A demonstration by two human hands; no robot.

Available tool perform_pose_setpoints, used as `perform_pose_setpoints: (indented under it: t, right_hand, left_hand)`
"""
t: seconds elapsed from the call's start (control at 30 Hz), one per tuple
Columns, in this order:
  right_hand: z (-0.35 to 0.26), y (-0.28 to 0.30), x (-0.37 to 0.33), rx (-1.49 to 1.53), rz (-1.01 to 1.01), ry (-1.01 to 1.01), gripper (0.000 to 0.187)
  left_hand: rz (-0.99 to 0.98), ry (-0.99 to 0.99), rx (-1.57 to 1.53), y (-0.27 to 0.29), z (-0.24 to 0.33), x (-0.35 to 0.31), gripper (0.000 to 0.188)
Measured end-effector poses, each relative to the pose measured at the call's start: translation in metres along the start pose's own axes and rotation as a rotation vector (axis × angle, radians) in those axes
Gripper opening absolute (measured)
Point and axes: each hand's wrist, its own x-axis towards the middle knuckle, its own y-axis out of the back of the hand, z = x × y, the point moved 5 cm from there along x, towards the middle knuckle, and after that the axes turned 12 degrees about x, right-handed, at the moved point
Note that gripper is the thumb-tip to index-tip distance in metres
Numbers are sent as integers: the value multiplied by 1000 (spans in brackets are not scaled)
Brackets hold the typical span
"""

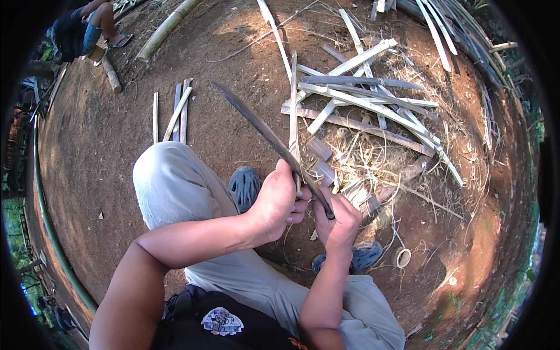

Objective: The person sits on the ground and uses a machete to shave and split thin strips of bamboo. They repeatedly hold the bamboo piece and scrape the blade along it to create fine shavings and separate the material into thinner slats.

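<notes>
My right hand [339, 219] is closed round the handle end of a long dark knife [256, 124]. Its blade slants up and to the left, beyond my left knee. In my left hand [278, 198], with fingers curled, is the near end of a narrow pale bamboo strip [293, 111] that points straight away from me. The blade crosses the strip just ahead of my left hand; whether the edge bites into it cannot be made out. My left thumb lies close along the blade.
Split bamboo pieces [373, 108] lie crisscrossed at the far right, beside curled shavings [367, 160]. A bamboo log [405, 175] lies near my right foot, with a bamboo ring [403, 257] close by. Several strips [178, 114] lie beyond my left knee. Another person [76, 32] sits far left.
</notes>
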Motion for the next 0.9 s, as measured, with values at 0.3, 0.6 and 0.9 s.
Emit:
perform_pose_setpoints:
  t: [0.3,0.6,0.9]
  right_hand:
    - [-14,-19,41,-193,-329,174,24]
    - [18,-58,52,-174,-442,365,22]
    - [64,-51,53,-270,-444,-264,20]
  left_hand:
    - [-49,7,4,34,-13,-2,32]
    - [-143,24,-22,65,-32,0,29]
    - [-127,58,-131,71,-29,-15,35]
